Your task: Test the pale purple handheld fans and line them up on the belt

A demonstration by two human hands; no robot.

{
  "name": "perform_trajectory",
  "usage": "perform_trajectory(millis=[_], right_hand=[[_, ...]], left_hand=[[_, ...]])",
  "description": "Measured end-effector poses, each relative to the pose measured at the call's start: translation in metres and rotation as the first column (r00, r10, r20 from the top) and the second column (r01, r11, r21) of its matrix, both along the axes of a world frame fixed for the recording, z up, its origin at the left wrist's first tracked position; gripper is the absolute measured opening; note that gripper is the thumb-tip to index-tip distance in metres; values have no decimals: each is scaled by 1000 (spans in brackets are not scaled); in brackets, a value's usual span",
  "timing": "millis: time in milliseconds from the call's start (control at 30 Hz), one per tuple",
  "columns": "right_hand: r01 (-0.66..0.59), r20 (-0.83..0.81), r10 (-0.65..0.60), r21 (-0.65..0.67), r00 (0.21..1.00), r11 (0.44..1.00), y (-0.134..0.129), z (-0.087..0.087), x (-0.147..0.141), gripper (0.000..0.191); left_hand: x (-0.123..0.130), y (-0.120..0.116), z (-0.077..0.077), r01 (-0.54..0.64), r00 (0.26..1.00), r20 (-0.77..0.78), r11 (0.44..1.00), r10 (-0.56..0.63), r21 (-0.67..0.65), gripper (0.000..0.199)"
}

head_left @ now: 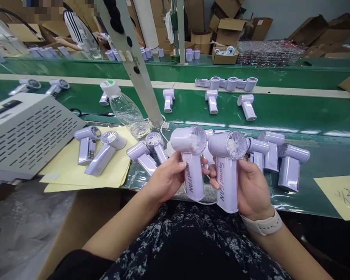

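Observation:
Two lavender handheld fans are held upright side by side above the near table edge. My left hand (169, 177) is wrapped round the handle of the left fan (194, 175), whose round head looks smeared. Around the handle of the right fan (227, 181) my right hand (252, 186) is closed; its finned round front faces me. Both handles carry "Speed FAN" lettering. Behind them, partly hidden, more fans lie on the green table (317, 194). A fan (291, 167) stands at their right, and another fan (141, 155) lies to the left of my left hand.
Two fans rest on yellow paper (67, 171) beside a vented grey box (32, 136). A plastic bottle (125, 109) stands by a slanted metal post (134, 62). More fans sit on the green conveyor (186, 105). Across it, a person in a striped sleeve (72, 27) is visible.

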State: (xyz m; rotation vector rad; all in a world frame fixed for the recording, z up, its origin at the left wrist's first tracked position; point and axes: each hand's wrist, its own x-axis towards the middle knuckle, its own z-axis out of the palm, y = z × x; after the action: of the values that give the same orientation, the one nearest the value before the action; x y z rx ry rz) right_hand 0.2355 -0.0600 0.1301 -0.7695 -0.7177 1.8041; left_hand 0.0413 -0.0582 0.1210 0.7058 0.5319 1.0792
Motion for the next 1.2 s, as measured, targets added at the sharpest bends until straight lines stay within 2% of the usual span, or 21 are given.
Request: perform_trajectory(millis=[67, 233, 367, 467, 567, 767, 833, 867, 900, 933, 1000, 1033, 1067, 1100, 1133, 1167, 1200], right_hand=[[26, 10, -26, 16, 1000, 1000, 0, -3, 4, 26], [140, 125, -147, 67, 981, 988, 1, -11, 9, 27], [193, 149, -205, 93, 967, 977, 1, -13, 4, 27], [245, 109, -248, 43, 963, 969, 1, -12, 2, 27], [228, 98, -227, 3, 969, 974, 2, -14, 3, 25], [213, 114, -214, 24, 970, 977, 4, -19, 5, 28], [187, 167, -202, 104, 965, 977, 1, -16, 9, 32], [154, 228, -196, 189, 954, 970, -2, -13, 11, 34], [97, 309, -192, 300, 932, 949, -4, -10, 14, 39], [19, 391, -203, 426, 898, 905, -7, -6, 17, 45], [-153, 500, -253, 636, 828, 757, -11, 1, 22, 62], [-221, 518, -266, 697, 813, 682, -12, 4, 24, 70], [-258, 513, -266, 736, 816, 626, -13, 7, 27, 78], [-275, 501, -257, 758, 827, 592, -13, 8, 29, 86], [-275, 491, -247, 763, 836, 586, -12, 8, 32, 91], [-253, 486, -235, 741, 842, 622, -11, 8, 37, 90], [-212, 481, -232, 700, 845, 681, -11, 8, 42, 82]], left_hand=[[-1, -1, 0, -7, 998, -70, 999, 9, 40, 33], [-2, 0, -2, 26, 985, -171, 993, -5, 119, 48], [2, 2, -3, 22, 983, -186, 995, -3, 102, 57], [4, 2, -5, 5, 977, -212, 998, 10, 70, 61], [3, 3, -9, 4, 971, -239, 999, 6, 41, 64], [-2, 3, -15, -1, 965, -263, 999, 10, 38, 61], [-5, 1, -12, -7, 950, -310, 996, 35, 90, 52], [-7, -1, -10, -27, 928, -363, 988, 80, 151, 48], [-8, -3, -8, -54, 894, -419, 968, 157, 246, 45], [-9, -4, -5, -82, 852, -457, 927, 255, 366, 41], [-9, -5, 1, -120, 766, -461, 804, 448, 583, 26], [-9, -4, 3, -130, 740, -439, 749, 509, 649, 17], [-9, -2, 6, -131, 737, -421, 722, 529, 680, 10], [-9, -1, 8, -133, 753, -404, 721, 520, 680, 8], [-10, 0, 11, -142, 787, -387, 752, 480, 644, 12], [-13, 0, 14, -165, 830, -354, 795, 432, 583, 23], [-17, -2, 19, -193, 868, -308, 838, 388, 511, 35]])
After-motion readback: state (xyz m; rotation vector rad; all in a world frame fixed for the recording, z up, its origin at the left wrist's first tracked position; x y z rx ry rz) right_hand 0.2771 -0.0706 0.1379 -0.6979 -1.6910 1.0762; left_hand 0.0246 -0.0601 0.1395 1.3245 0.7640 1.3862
